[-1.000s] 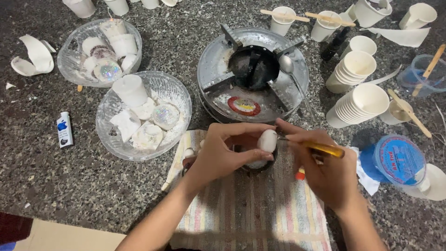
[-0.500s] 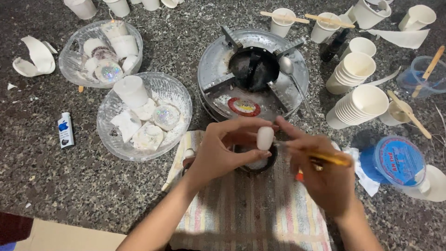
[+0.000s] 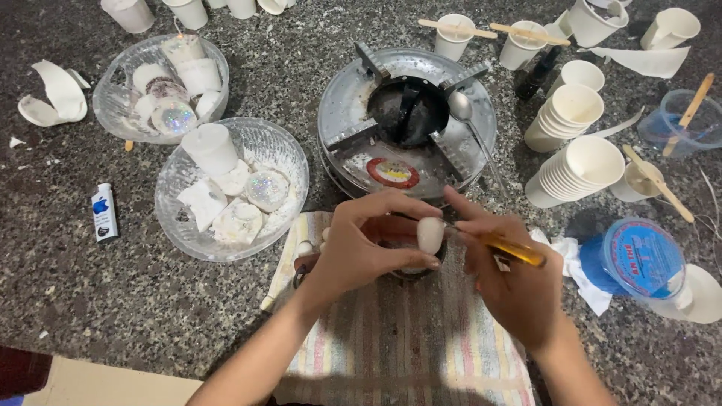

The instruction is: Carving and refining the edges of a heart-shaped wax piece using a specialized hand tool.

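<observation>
My left hand [image 3: 361, 244] pinches a small white wax piece [image 3: 431, 234] between thumb and fingers, above a dark little pan [image 3: 406, 268] that my hands mostly hide. My right hand [image 3: 511, 278] grips a yellow-handled tool [image 3: 515, 250] whose tip touches the white piece. Both hands hover over a striped cloth [image 3: 406, 346] on the speckled counter. How much the pan holds cannot be seen.
A round metal stove [image 3: 353, 105] with a spoon [image 3: 466, 120] lies just beyond the hands. Two glass bowls [image 3: 282, 146] [image 3: 120, 83] of white wax pieces stand left. Stacked paper cups [image 3: 571, 169], a blue-lidded tub [image 3: 643, 259] and cups with wooden sticks sit right. A small lighter [image 3: 103, 211] lies far left.
The white piece has been turned slightly in my left fingers, and my right hand with the tool has shifted a little closer to it. Nothing else has moved.
</observation>
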